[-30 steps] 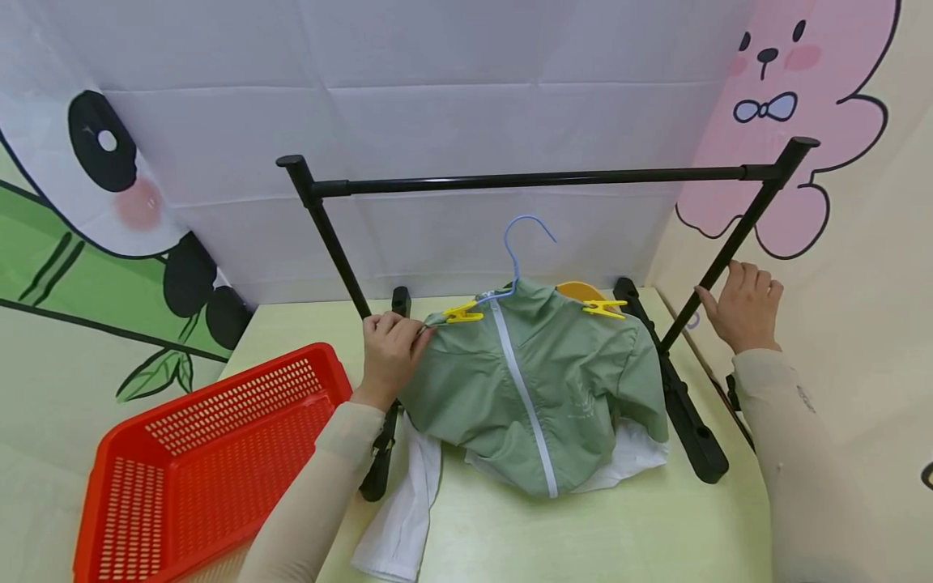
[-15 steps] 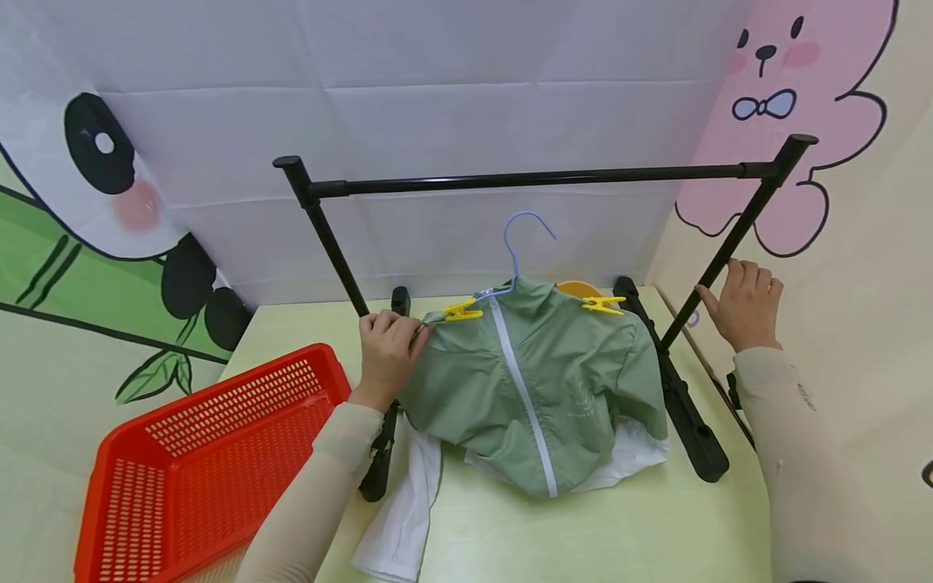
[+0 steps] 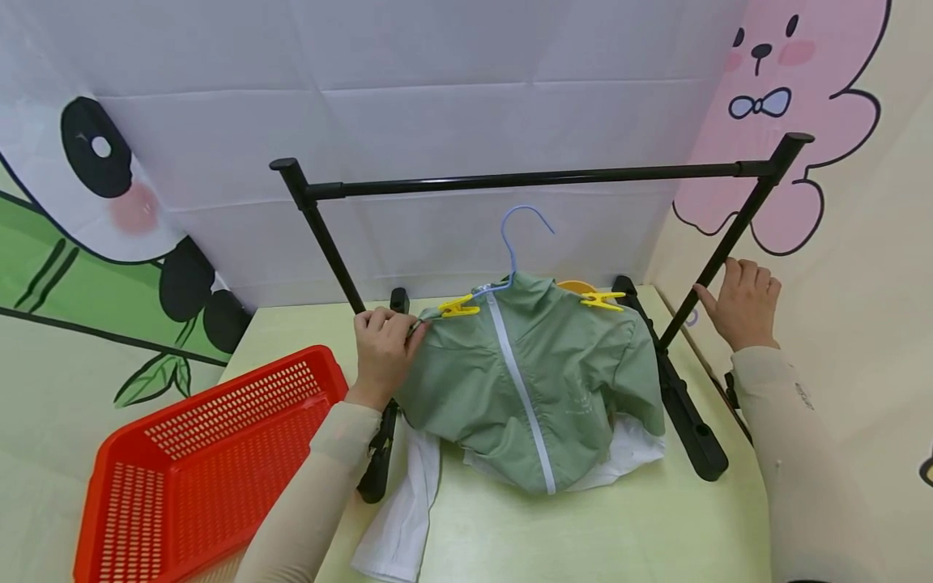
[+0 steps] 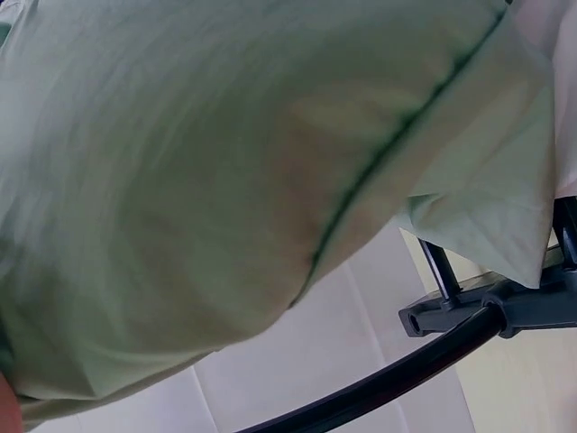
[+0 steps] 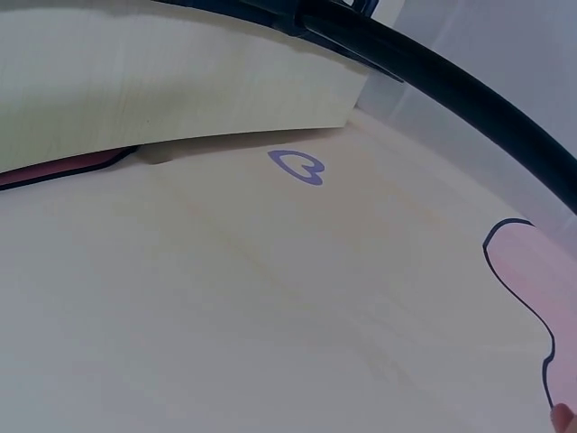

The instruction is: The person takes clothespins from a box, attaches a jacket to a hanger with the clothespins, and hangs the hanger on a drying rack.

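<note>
In the head view, a short-sleeved green jacket (image 3: pixel 532 389) with a white zip is on a blue hanger (image 3: pixel 512 251) with a yellow clothes peg (image 3: pixel 459 306) and a second yellow clothes peg (image 3: pixel 602 300) near its shoulders. The hanger's hook stands in front of and below the bar of a black clothes rack (image 3: pixel 547 176). My left hand (image 3: pixel 384 352) pinches the jacket at its left end, beside the left post. My right hand (image 3: pixel 747 308) holds the right post, thumb across its front. Jacket cloth (image 4: pixel 180 198) fills most of the left wrist view.
A red basket (image 3: pixel 219 421) stands at the left edge of the pale table (image 3: pixel 598 542). White cloth (image 3: pixel 408 502) lies under and beside the jacket. Something orange-yellow (image 3: pixel 576 287) shows behind it. Decorated walls rise at the back and right.
My left hand, the jacket and its hanger have shifted slightly up and left in the head view, part of it from the view itself drifting. Both hands keep their hold.
</note>
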{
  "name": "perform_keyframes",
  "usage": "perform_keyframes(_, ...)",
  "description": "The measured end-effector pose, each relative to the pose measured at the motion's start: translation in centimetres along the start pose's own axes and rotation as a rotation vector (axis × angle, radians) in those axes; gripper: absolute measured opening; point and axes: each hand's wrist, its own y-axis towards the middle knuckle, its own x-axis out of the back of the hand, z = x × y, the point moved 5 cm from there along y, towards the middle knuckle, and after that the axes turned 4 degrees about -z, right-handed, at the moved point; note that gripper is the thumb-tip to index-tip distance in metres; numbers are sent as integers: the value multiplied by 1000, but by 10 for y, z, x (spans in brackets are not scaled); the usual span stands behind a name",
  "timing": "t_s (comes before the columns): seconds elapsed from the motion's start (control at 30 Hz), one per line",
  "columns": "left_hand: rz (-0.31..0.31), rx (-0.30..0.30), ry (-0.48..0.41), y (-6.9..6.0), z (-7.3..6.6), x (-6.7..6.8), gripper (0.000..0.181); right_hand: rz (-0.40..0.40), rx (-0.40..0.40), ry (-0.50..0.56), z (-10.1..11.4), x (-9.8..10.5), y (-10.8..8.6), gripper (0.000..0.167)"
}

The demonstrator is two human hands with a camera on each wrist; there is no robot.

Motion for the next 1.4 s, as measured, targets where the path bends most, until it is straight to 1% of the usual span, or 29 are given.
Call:
perform_keyframes(0.2, -19, 17, 8, 3, 1, 3, 45, 12, -8, 9, 1, 1, 2, 66)
perform_keyframes(0.37, -35, 25, -5, 6, 2, 4, 43, 16, -17, 9, 1, 1, 3, 67)
perform_keyframes(0.63, -51, 36, -7, 8, 5, 5, 44, -15, -1, 2, 1, 1, 1, 66)
perform_keyframes(1.03, -69, 45, 0, 15, 7, 7, 44, -6, -7, 3, 1, 2, 0, 65)
perform_keyframes(1.4, -96, 67, -10, 20, 16, 10, 41, -6, -4, -5, 2, 2, 0, 65)
